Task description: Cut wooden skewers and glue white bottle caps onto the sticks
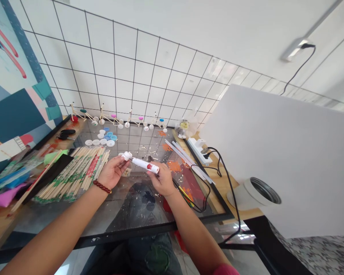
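Observation:
Between the fingertips of my left hand (116, 170) is a white bottle cap (127, 155), raised above the dark glass tabletop. My right hand (162, 179) is wrapped round a white pen-shaped electric tool (143, 165) with a red switch. The tool's thin tip points left and meets the cap; whether it has gone into the cap I cannot tell. Below my left fingers, a small clear container (127, 171) is partly hidden. Loose white and blue caps (110, 136) lie on the glass farther back.
Bundled wooden chopsticks (74, 172) lie at left. Along the back stand several small stick-and-cap models (129, 119). White glue sticks (189, 160) and a power strip (200, 149) with black cables are at right. Orange scraps and shavings dot the glass. A white cylinder (253, 194) stands at far right.

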The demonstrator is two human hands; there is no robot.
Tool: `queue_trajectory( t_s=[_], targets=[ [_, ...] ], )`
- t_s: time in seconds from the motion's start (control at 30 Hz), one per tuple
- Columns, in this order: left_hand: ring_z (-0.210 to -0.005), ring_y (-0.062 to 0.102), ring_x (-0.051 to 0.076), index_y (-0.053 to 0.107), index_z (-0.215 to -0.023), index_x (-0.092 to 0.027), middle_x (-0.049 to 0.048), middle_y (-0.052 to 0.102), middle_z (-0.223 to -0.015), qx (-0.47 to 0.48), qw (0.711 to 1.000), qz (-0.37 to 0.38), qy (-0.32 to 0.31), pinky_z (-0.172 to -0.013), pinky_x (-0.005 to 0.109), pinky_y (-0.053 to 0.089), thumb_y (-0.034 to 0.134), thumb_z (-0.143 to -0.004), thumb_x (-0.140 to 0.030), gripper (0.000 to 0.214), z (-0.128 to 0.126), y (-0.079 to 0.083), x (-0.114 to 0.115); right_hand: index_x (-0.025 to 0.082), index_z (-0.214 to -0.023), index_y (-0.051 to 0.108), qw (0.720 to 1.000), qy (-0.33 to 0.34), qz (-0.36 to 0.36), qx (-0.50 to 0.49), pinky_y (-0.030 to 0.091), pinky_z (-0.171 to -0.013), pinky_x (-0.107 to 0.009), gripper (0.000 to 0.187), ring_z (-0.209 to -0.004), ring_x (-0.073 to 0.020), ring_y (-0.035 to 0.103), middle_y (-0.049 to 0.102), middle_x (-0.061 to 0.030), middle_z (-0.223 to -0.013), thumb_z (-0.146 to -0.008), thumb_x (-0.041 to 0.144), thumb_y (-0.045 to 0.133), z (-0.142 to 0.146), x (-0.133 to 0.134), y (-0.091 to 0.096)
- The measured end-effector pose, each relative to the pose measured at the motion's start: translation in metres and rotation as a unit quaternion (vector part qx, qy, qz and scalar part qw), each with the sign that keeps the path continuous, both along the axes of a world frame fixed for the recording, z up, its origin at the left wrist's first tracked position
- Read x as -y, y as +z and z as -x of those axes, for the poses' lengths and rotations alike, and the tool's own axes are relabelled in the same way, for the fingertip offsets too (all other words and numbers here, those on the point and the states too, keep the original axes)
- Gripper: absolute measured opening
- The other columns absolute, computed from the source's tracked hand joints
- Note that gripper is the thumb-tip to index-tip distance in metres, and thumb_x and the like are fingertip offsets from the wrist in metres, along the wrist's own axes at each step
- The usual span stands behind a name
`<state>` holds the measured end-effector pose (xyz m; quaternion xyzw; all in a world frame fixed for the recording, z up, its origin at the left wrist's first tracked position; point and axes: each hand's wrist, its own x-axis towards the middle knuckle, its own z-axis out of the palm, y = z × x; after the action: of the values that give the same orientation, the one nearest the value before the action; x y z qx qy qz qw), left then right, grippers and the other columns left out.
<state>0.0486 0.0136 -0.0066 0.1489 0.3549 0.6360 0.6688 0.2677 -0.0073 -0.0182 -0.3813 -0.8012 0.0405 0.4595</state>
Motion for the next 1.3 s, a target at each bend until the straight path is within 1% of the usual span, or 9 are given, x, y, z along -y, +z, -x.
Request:
queue_trajectory(
  t_s=[0.1, 0.27, 0.47, 0.57, 0.7, 0.8, 0.9, 1.1, 1.3],
  targets=[
    [-0.082, 0.073, 0.016, 0.071, -0.083, -0.011, 0.0096, 0.076, -0.091, 0.033, 0.999, 0.03, 0.004, -0.079, 0.025, 0.061, 0.066, -0.078, -0.004, 0.01, 0.001, 0.004, 0.0, 0.021, -0.11, 0.061, 1.0, 0.002, -0.006, -0.001, 0.051, -0.076, -0.038, 0.023, -0.087, -0.024, 0.068, 0.073, -0.0104, -0.102, -0.097, 0.038, 0.052, 0.0, 0.0, 0.001],
    [-0.071, 0.07, 0.014, 0.07, -0.083, -0.008, 0.0098, 0.074, -0.083, 0.036, 0.998, 0.054, -0.017, -0.069, 0.023, 0.061, 0.062, -0.08, -0.003, 0.01, 0.0, 0.007, 0.001, 0.021, -0.11, 0.06, 0.999, 0.019, -0.026, -0.017, 0.05, -0.076, -0.037, 0.02, -0.086, -0.0234, 0.068, 0.074, -0.0092, -0.1, -0.098, 0.035, 0.053, 0.001, 0.001, 0.001],
    [-0.068, 0.068, 0.014, 0.07, -0.083, -0.01, 0.01, 0.074, -0.082, 0.03, 0.998, 0.052, -0.024, -0.064, 0.022, 0.06, 0.064, -0.079, -0.007, 0.008, 0.002, 0.006, 0.0, 0.021, -0.109, 0.061, 1.0, 0.012, 0.0, -0.007, 0.05, -0.077, -0.038, 0.021, -0.087, -0.0237, 0.069, 0.074, -0.0095, -0.1, -0.097, 0.036, 0.052, 0.0, 0.0, 0.001],
    [-0.073, 0.069, 0.014, 0.07, -0.082, -0.012, 0.0082, 0.075, -0.086, 0.018, 0.999, 0.028, -0.016, -0.068, 0.022, 0.06, 0.069, -0.074, -0.006, 0.01, 0.002, 0.005, 0.0, 0.021, -0.11, 0.061, 1.0, 0.019, -0.005, -0.012, 0.05, -0.077, -0.038, 0.021, -0.088, -0.0237, 0.069, 0.074, -0.0093, -0.101, -0.097, 0.036, 0.053, 0.0, 0.0, 0.001],
    [-0.082, 0.07, 0.014, 0.068, -0.079, -0.014, 0.0053, 0.075, -0.09, -0.029, 0.999, -0.037, 0.004, -0.073, 0.023, 0.057, 0.077, -0.063, -0.001, 0.023, 0.001, -0.001, -0.001, 0.022, -0.109, 0.06, 0.999, 0.024, -0.011, -0.02, 0.05, -0.076, -0.037, 0.021, -0.088, -0.0237, 0.069, 0.074, -0.0091, -0.1, -0.096, 0.036, 0.053, 0.0, -0.001, 0.0],
    [-0.084, 0.07, 0.016, 0.069, -0.081, -0.015, 0.0041, 0.075, -0.088, -0.076, 0.994, -0.072, 0.023, -0.076, 0.026, 0.055, 0.083, -0.056, -0.005, 0.031, -0.001, -0.006, -0.002, 0.022, -0.11, 0.06, 0.999, 0.026, -0.013, -0.018, 0.049, -0.076, -0.037, 0.021, -0.088, -0.024, 0.069, 0.074, -0.0091, -0.101, -0.097, 0.036, 0.052, 0.001, -0.001, 0.0],
    [-0.081, 0.068, 0.015, 0.069, -0.083, -0.016, 0.0029, 0.073, -0.085, -0.13, 0.986, -0.093, 0.048, -0.077, 0.027, 0.052, 0.089, -0.05, -0.011, 0.038, -0.002, -0.009, -0.001, 0.022, -0.111, 0.06, 0.999, 0.03, -0.013, -0.017, 0.049, -0.076, -0.037, 0.021, -0.088, -0.0236, 0.069, 0.074, -0.0088, -0.101, -0.097, 0.036, 0.052, 0.001, -0.001, 0.0],
    [-0.078, 0.064, 0.015, 0.068, -0.083, -0.016, 0.0029, 0.07, -0.082, -0.212, 0.966, -0.128, 0.07, -0.074, 0.027, 0.051, 0.093, -0.045, -0.021, 0.046, -0.005, -0.009, 0.001, 0.022, -0.11, 0.061, 1.0, 0.012, -0.012, -0.019, 0.05, -0.076, -0.038, 0.022, -0.086, -0.0237, 0.068, 0.074, -0.0096, -0.101, -0.097, 0.038, 0.053, 0.0, 0.0, 0.001],
    [-0.078, 0.065, 0.017, 0.067, -0.083, -0.017, 0.0042, 0.071, -0.084, -0.239, 0.958, -0.14, 0.072, -0.075, 0.03, 0.052, 0.093, -0.042, -0.022, 0.049, -0.007, -0.008, 0.002, 0.022, -0.11, 0.062, 1.0, 0.009, -0.015, -0.019, 0.052, -0.075, -0.038, 0.023, -0.086, -0.0238, 0.069, 0.074, -0.0098, -0.101, -0.096, 0.038, 0.053, 0.0, 0.0, 0.003]
  ],
)
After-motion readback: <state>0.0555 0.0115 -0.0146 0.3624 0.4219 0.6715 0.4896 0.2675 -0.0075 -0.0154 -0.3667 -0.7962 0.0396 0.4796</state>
